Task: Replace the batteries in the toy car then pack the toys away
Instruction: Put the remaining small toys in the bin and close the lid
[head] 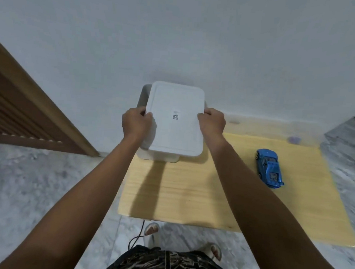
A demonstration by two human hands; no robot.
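Observation:
A white plastic lid with a small QR sticker is held just above a white storage box, shifted a little right of the box's rim. My left hand grips the lid's left edge and my right hand grips its right edge. The box stands at the far left of a low pale wooden table, against the wall. A blue toy car lies on the table's right side, well apart from both hands. The box's inside is hidden by the lid.
A brown slatted wooden panel leans at the left. Grey marble floor surrounds the table. My feet and a thin black cable are near the table's front edge. A small purplish object sits at the table's far right.

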